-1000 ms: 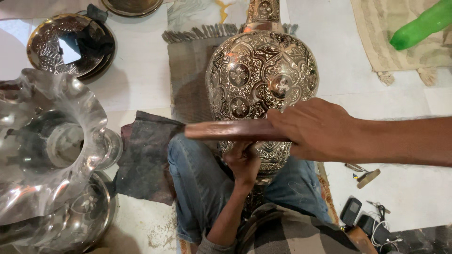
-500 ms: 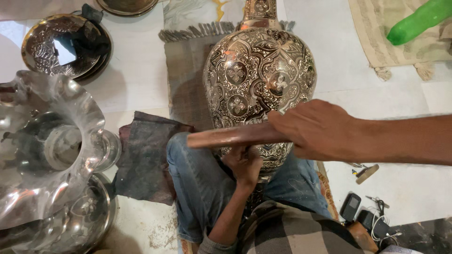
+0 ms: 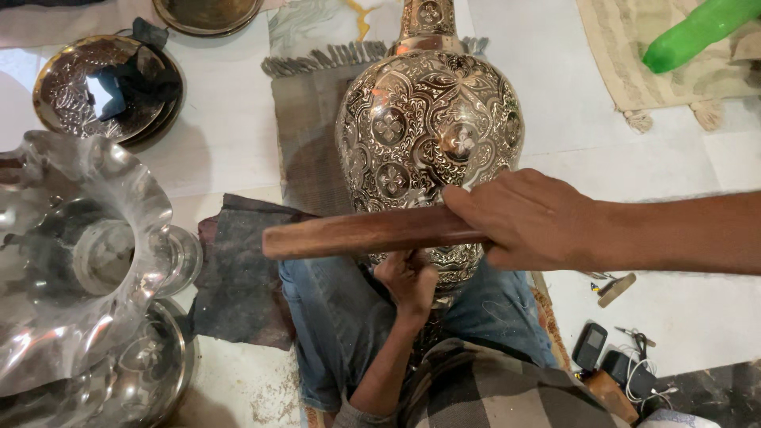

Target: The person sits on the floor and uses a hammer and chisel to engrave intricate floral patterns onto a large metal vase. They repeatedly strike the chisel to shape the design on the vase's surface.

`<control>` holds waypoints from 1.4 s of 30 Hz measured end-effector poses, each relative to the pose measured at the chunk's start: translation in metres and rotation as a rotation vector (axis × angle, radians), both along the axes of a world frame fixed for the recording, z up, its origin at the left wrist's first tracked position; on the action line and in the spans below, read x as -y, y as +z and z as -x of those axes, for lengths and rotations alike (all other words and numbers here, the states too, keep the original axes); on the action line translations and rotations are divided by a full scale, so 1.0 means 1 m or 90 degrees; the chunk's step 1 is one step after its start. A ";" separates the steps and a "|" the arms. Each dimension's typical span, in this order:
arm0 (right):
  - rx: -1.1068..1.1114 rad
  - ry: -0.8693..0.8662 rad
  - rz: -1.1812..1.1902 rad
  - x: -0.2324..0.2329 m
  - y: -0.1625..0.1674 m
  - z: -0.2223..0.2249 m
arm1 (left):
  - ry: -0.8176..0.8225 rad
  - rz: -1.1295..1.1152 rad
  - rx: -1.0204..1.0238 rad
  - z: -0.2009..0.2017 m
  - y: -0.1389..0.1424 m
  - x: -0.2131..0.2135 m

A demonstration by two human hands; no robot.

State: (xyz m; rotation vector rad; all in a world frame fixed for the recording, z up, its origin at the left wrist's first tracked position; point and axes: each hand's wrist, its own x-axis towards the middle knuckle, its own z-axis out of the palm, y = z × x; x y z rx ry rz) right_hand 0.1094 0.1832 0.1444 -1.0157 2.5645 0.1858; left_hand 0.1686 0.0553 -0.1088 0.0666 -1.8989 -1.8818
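Fingers of the right hand [image 3: 531, 222] are closed around a wooden handle [image 3: 365, 232], which is held level across the front of an engraved metal vase [image 3: 428, 135]. The vase is rested on the lap, over a fringed mat [image 3: 305, 135] on the floor. Below the handle, the left hand [image 3: 406, 279] is curled shut against the vase's lower body; what it grips cannot be told.

A metal-engraving workshop set on the floor is shown. A large engraved brass vase [image 3: 432, 150] is laid across a fringed mat [image 3: 305, 119], engraved trays [image 3: 99, 91] are stacked far left, and polished fluted metalware [image 3: 75, 261] is crowded near left.
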 end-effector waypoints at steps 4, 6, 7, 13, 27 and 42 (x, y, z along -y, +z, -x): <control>0.067 -0.064 -0.065 -0.001 -0.005 0.000 | 0.053 0.017 -0.067 0.000 -0.008 -0.005; 0.073 -0.065 -0.085 -0.003 -0.007 -0.002 | -0.008 -0.051 -0.033 0.000 -0.012 -0.005; 0.083 -0.063 -0.171 -0.003 -0.009 -0.003 | -0.039 -0.085 -0.019 0.000 -0.013 -0.004; 0.037 -0.034 -0.113 -0.005 -0.010 -0.007 | 0.023 0.062 -0.078 0.000 -0.018 -0.004; -0.077 0.078 -0.020 0.000 -0.009 -0.003 | 0.032 0.060 -0.055 -0.004 -0.012 -0.005; 0.046 0.002 -0.241 0.003 -0.010 -0.013 | 0.000 0.043 -0.127 -0.009 -0.051 -0.010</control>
